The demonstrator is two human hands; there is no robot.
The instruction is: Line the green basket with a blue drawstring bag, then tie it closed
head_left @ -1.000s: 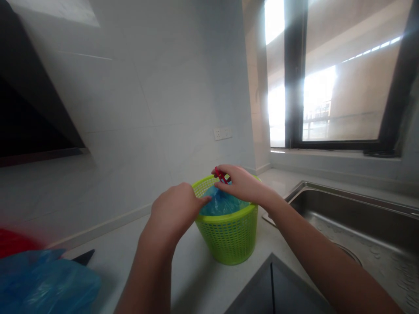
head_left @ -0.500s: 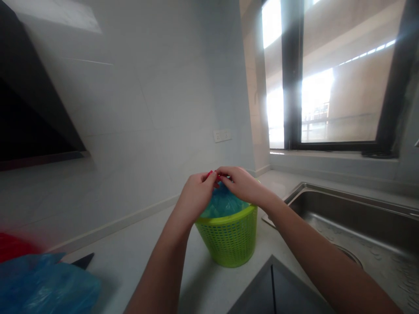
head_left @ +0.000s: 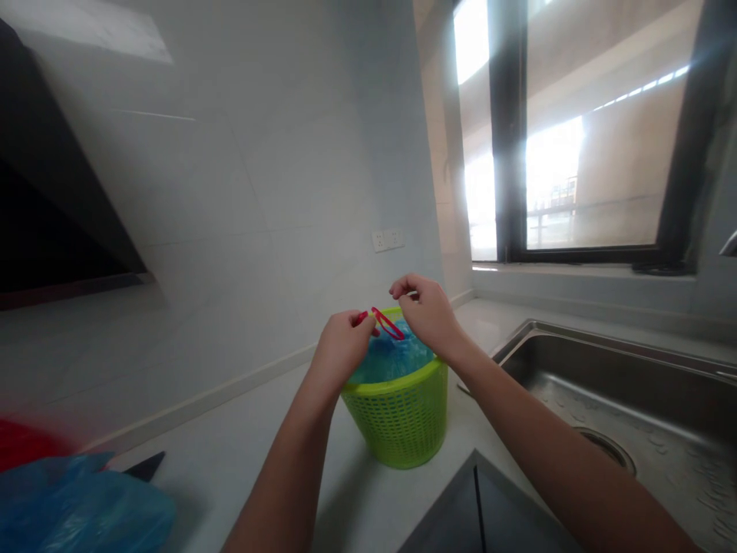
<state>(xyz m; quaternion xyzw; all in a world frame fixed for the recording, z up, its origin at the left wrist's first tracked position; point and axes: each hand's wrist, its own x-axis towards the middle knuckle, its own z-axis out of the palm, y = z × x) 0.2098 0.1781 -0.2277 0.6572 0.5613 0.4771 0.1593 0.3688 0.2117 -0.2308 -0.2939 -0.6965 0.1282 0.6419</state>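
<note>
A lime-green perforated plastic basket [head_left: 397,426] stands on the counter, with a translucent blue plastic bag [head_left: 397,359] inside it. Above the left part of the rim, my left hand [head_left: 345,346] pinches a red drawstring [head_left: 388,324], whose narrow loop hangs over the bag. My right hand [head_left: 429,311] hovers just above the basket's right rim, apart from the string. Its fingers are loosely bent with a gap to the thumb, and nothing shows between them.
A steel sink [head_left: 581,369] lies to the right. A grey panel [head_left: 480,514] is nearest me. At lower left are another blue bag [head_left: 92,503], a blurred red thing [head_left: 31,445] and a dark pointed object [head_left: 147,466]. A wall and window [head_left: 593,184] stand behind.
Both hands were together at the red drawstring over the bag. My right hand has let go and lifted slightly up and away, and the red loop now shows below my fingers.
</note>
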